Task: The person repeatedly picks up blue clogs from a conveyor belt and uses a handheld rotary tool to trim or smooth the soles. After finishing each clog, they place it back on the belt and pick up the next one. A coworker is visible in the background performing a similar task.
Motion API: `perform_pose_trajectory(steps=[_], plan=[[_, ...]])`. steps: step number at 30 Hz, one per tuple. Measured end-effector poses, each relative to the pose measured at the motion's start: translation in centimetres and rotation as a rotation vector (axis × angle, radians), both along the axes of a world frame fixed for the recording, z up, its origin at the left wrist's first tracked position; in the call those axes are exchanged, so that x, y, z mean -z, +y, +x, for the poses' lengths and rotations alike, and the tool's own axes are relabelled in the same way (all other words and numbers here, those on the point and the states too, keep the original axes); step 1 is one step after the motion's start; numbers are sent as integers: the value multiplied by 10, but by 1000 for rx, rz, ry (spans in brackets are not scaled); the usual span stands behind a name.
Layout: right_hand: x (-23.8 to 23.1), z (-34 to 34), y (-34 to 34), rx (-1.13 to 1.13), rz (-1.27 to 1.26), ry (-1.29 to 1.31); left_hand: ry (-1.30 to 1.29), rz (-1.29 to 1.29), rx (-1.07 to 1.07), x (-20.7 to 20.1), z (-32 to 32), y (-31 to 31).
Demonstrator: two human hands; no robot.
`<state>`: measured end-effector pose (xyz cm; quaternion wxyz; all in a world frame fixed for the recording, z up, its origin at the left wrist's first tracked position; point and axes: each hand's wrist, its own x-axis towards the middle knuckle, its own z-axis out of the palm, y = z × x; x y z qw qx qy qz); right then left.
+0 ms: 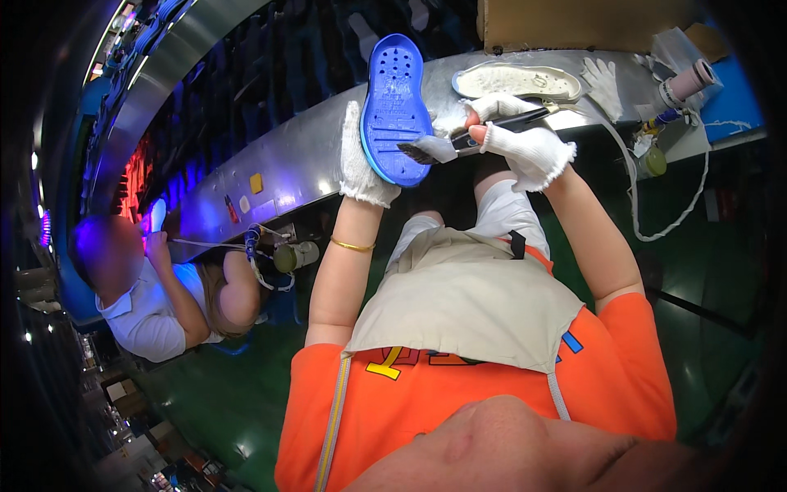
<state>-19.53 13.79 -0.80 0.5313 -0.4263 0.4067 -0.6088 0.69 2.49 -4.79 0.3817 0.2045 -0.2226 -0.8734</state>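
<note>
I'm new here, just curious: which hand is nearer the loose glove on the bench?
Right. The right hand, holding a brush, is left of the glove; the left hand, holding the blue sole, is farther left.

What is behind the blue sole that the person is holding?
Behind the blue sole, the gloved left hand shows along its left edge, with the metal bench beyond. The sole covers the rest of that hand, so its full grip cannot be seen.

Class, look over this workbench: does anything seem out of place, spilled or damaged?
The pale hose hangs past the bench edge in a loose loop, which looks untidy. No spill or damage stands out.
</note>
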Motion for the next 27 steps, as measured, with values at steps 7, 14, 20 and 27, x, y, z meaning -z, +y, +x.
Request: perform_pose_trajectory(steps=[7,14,20,27], plan=[[-2,6,1,-86,39,80,53,13,63,-7,-3,2],[-3,6,-10,-142,73,212,40,48,80,-8,-4,3],[4,0,-19,-126,-203,380,-48,-4,66,3,-7,-4],[-5,4,-8,-61,-7,180,-84,8,39,2,-5,-3]])
